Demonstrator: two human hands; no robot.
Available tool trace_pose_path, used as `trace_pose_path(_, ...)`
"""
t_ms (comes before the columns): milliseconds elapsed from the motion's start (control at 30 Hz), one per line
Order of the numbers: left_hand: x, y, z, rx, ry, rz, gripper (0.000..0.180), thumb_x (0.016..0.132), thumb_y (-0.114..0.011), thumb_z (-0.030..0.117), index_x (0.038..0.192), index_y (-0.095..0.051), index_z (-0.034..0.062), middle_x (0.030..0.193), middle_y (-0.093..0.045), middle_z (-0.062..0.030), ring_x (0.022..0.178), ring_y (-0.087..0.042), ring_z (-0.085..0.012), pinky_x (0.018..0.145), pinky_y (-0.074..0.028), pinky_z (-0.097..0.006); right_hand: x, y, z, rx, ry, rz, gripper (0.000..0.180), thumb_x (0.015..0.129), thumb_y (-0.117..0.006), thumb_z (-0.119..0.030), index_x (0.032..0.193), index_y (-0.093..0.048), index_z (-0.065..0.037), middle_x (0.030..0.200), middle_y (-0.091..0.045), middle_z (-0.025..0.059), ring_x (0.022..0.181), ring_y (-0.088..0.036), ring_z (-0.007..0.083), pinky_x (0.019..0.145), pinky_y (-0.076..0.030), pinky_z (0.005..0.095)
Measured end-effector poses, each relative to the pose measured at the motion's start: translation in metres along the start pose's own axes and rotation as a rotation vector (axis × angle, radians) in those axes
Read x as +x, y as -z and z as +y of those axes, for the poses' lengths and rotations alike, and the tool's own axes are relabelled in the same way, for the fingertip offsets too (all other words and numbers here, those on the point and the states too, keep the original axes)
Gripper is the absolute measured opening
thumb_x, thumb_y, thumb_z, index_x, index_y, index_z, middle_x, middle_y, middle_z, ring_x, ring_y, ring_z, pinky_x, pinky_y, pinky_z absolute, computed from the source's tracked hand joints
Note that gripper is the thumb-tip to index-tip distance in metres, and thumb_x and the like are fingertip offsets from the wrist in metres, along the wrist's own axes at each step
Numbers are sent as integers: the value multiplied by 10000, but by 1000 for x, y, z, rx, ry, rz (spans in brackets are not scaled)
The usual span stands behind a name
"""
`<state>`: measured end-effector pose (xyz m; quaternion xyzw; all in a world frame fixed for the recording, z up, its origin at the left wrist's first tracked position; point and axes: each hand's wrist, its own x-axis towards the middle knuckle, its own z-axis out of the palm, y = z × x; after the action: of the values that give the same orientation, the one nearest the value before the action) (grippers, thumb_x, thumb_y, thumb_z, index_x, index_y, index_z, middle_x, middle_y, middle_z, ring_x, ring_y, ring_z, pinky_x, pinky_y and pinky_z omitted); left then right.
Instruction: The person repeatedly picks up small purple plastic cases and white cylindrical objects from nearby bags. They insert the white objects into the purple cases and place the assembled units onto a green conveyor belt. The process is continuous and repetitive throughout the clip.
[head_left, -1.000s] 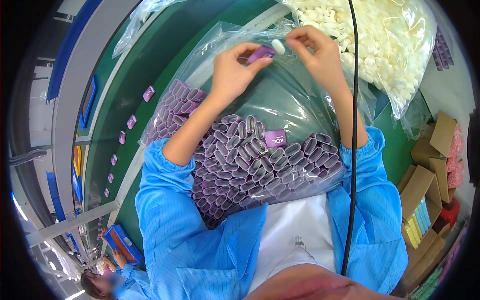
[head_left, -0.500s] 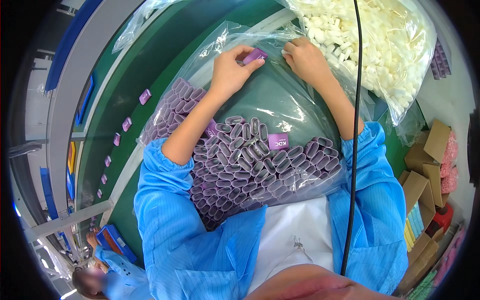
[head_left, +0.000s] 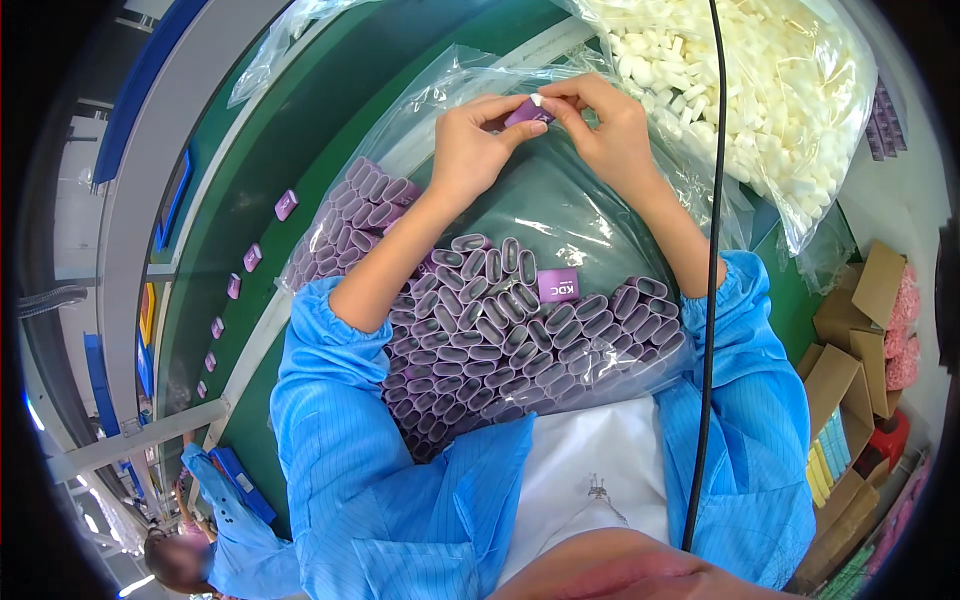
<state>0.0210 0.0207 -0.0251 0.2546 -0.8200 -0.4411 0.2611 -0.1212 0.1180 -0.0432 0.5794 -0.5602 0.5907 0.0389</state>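
Note:
My left hand (head_left: 468, 150) is closed around a small purple oval shell (head_left: 531, 112), thumb along its near side. At the shell's right end sits a white block (head_left: 537, 99), pinched by the thumb and forefinger of my right hand (head_left: 612, 130). Block and shell touch; whether the block is partly inside I cannot tell. Below my hands, a clear plastic bag (head_left: 560, 225) holds a heap of purple hollow shells (head_left: 480, 340), most with their open oval ends up. One shell (head_left: 557, 285) lies on its side at the heap's far edge.
Another clear bag (head_left: 800, 215) full of white blocks (head_left: 720, 90) stands at the far right. A black cable (head_left: 712, 300) hangs in front of my right arm. Purple pieces (head_left: 252, 257) lie along the green belt (head_left: 330, 150). Cardboard boxes (head_left: 835, 385) stand right; a co-worker (head_left: 235, 530) is lower left.
My right hand has come left with the white block to the shell's end. My left hand has shifted slightly right. The belt pieces have slid slightly nearer, and the co-worker's arm has moved.

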Motion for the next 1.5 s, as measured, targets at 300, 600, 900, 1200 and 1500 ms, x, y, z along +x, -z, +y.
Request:
trace_pose_path(300,-7,-1,13,143,-199,49,293,755,-733,35,1041,-678,0,917,-673,-68,826,-640,-142,778,-508,-256,0,10,-5,213,-207,-80,103,802,-669,-61,895,-683,-20,776,-629,64,629,-585,140,603,-476,264)
trace_pose_path(600,-2,-1,3,-357,34,5,308,752,-760,124,1028,-685,12,891,-695,-71,823,-649,-145,768,-511,-272,1,26,-5,520,-348,-167,141,847,-623,-22,977,-658,22,960,-648,73,835,-619,119,717,-519,250)
trace_pose_path(900,-11,-1,9,-209,-6,-21,291,762,-752,110,1028,-686,10,926,-698,-85,802,-640,-118,759,-506,-258,-1,30,-1,373,-25,-242,113,841,-603,14,949,-636,28,964,-625,110,836,-610,169,724,-504,270)
trace_pose_path(1200,-8,-2,9,-343,16,-55,293,777,-740,90,1047,-676,-1,935,-694,-85,818,-624,-100,757,-498,-247,-7,24,-7,334,-21,-187,94,846,-632,-50,900,-618,25,1001,-612,111,841,-610,168,731,-495,269)
trace_pose_path(1500,42,148,-38,205,159,112,387,841,-686,235,1122,-636,-26,931,-666,-57,787,-583,-105,730,-463,-240,13,98,45,-562,-263,148,132,819,-653,-161,847,-661,-32,741,-663,141,672,-653,285,628,-509,346)
